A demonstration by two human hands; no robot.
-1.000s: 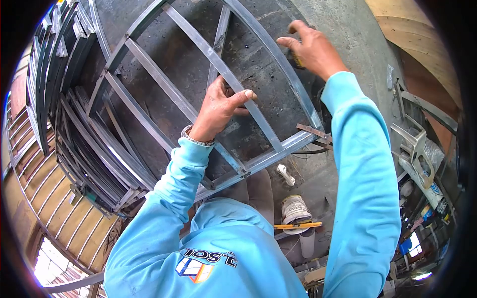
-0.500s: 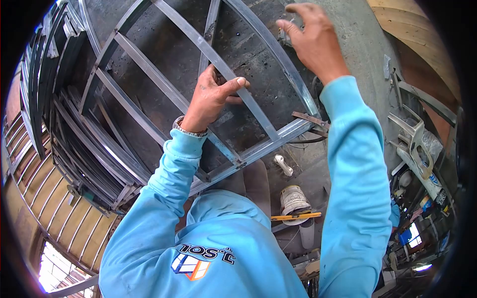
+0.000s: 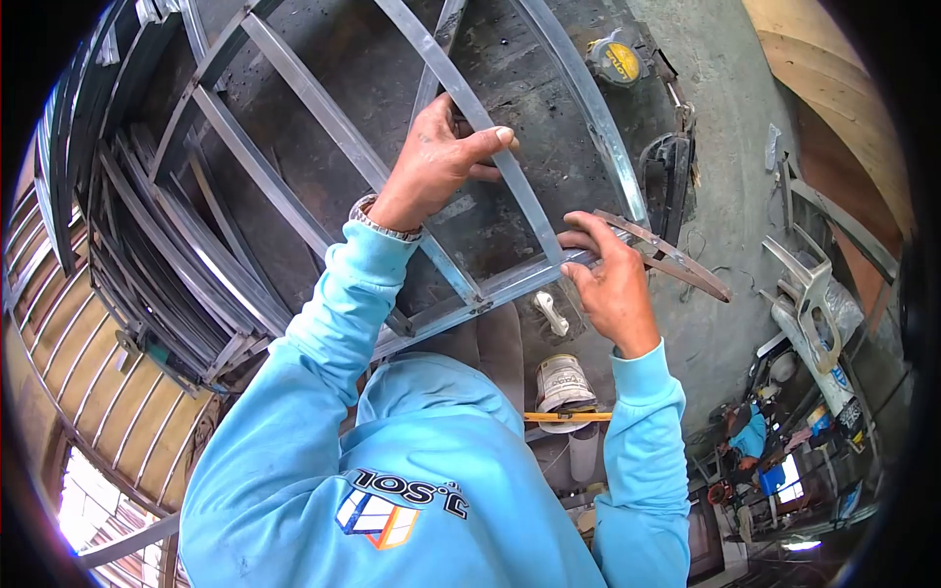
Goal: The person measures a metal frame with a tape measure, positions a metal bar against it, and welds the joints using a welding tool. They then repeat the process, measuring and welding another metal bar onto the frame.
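A welded-looking frame of square metal tubing (image 3: pixel 495 286), with curved and straight bars, lies across the view in front of my body. My left hand (image 3: pixel 441 169) is closed around one of its long bars (image 3: pixel 431 54), with the thumb lying on top. Lower and to the right, my right hand (image 3: pixel 619 289) grips the end bar between thumb and fingers, right where that long bar meets it. The fingertips behind the tubing are partly hidden. Close to the right hand, a flat rusty metal strip (image 3: pixel 691 272) crosses the frame's corner.
A yellow tape measure (image 3: pixel 619 61) lies on the floor beyond the frame, near a black tool (image 3: pixel 668 191). Several curved metal bars (image 3: pixel 172 245) are stacked at left. A white bucket (image 3: pixel 566 382) and yellow level (image 3: pixel 559 417) are beside my body. A broken chair part (image 3: pixel 809 284) lies right.
My right hand has come down from above the far floor to the frame's end bar and gripped it. The tape measure has come into plain sight. My left hand keeps its hold.
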